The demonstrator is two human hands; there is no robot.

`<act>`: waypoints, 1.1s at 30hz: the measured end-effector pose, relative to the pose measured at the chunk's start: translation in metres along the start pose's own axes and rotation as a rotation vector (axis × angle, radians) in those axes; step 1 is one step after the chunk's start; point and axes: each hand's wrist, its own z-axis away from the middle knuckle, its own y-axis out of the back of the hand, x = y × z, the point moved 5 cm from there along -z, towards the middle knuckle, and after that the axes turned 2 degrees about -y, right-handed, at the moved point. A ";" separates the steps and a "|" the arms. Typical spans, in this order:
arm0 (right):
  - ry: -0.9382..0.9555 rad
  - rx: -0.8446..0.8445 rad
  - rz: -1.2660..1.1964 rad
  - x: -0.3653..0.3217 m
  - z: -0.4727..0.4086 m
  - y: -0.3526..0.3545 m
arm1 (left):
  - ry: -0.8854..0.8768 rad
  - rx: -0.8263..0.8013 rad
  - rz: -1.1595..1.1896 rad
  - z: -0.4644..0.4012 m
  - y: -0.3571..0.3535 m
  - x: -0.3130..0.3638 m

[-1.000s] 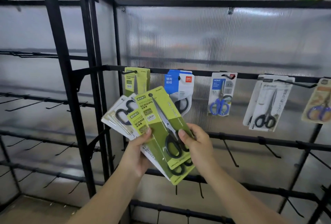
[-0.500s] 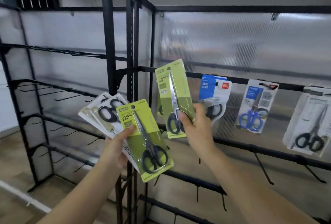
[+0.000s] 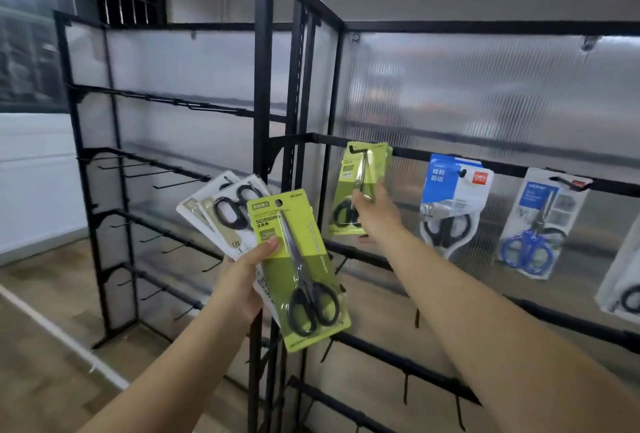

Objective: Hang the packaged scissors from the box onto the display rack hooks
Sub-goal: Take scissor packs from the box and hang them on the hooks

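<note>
My left hand (image 3: 246, 275) grips a fan of packaged scissors: a green pack (image 3: 300, 270) with black-handled scissors in front, white packs (image 3: 221, 211) behind it. My right hand (image 3: 375, 212) pinches another green scissors pack (image 3: 360, 186) and holds it up against the leftmost hook (image 3: 356, 148) of the black rack bar. The pack's top sits at the hook, over green packs hanging there. Whether the hole is on the hook I cannot tell.
Further right on the same bar hang a blue-and-white scissors pack (image 3: 450, 200), a pack with blue-handled scissors (image 3: 536, 224) and a white pack at the edge (image 3: 623, 276). Bare hooks line the lower bars and the black rack on the left (image 3: 162, 176).
My right hand has pulled one green pack off the fan and carried it up and right to the leftmost hook. The view has swung left; my left hand keeps the remaining packs.
</note>
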 end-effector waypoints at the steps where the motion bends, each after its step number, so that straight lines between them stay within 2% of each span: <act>1: -0.062 -0.061 0.084 0.002 -0.004 0.000 | -0.007 0.005 0.009 0.001 -0.002 0.002; 4: -0.049 -0.109 0.140 0.010 0.003 0.003 | 0.007 -0.008 0.032 0.002 -0.007 0.005; 7: 0.108 -0.237 0.022 0.016 0.041 -0.005 | 0.026 -0.053 0.085 0.002 -0.016 0.002; 10: 0.128 -0.357 -0.119 0.029 0.068 -0.017 | 0.034 -0.087 0.099 0.003 -0.029 -0.005; 16: 0.172 -0.225 -0.284 0.046 0.059 -0.003 | 0.011 -0.087 0.101 0.002 -0.041 -0.012; 20: 0.237 -0.065 -0.136 0.047 0.051 0.014 | -0.011 -0.033 0.124 -0.007 -0.030 -0.014; 25: 0.420 0.095 0.015 0.020 0.044 0.021 | -0.011 0.035 0.133 -0.013 -0.022 -0.008; 29: 0.451 0.098 0.047 0.006 0.036 0.013 | -0.053 0.104 0.173 -0.020 -0.017 0.005; 33: 0.433 0.094 0.063 0.008 0.030 0.000 | -0.105 0.073 0.181 -0.021 -0.014 0.015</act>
